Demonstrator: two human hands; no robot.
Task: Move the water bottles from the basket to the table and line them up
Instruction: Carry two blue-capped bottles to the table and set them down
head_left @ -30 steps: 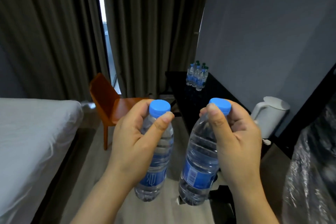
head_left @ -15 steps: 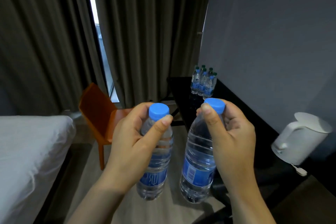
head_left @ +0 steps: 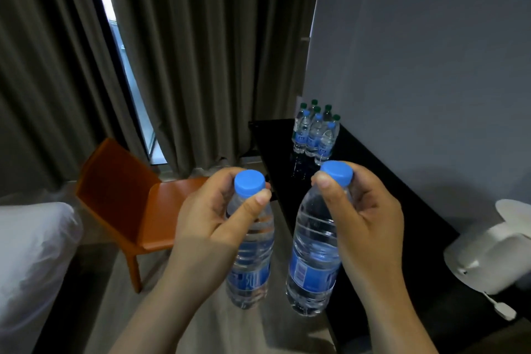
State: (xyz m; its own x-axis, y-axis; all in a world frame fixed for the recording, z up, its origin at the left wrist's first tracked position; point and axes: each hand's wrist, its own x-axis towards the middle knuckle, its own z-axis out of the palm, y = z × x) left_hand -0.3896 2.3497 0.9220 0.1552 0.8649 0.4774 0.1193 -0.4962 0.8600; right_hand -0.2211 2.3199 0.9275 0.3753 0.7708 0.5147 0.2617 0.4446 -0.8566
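I carry two clear water bottles with blue caps and blue labels, held upright in the air in front of me. My left hand [head_left: 207, 218] grips the neck of the left bottle [head_left: 253, 261]. My right hand [head_left: 367, 218] grips the neck of the right bottle [head_left: 313, 267]. Ahead, a black table [head_left: 373, 181] runs along the grey wall. Several water bottles [head_left: 314, 132] stand grouped at its far end. No basket is in view.
A white kettle [head_left: 488, 250] with a cord sits on the table at the right. An orange chair [head_left: 135, 204] stands left of the table, with a white bed [head_left: 31, 253] further left. Dark curtains hang behind.
The view has moved forward and turned right toward the table; the grouped bottles and kettle look closer. Both hands keep the same hold on their bottles.
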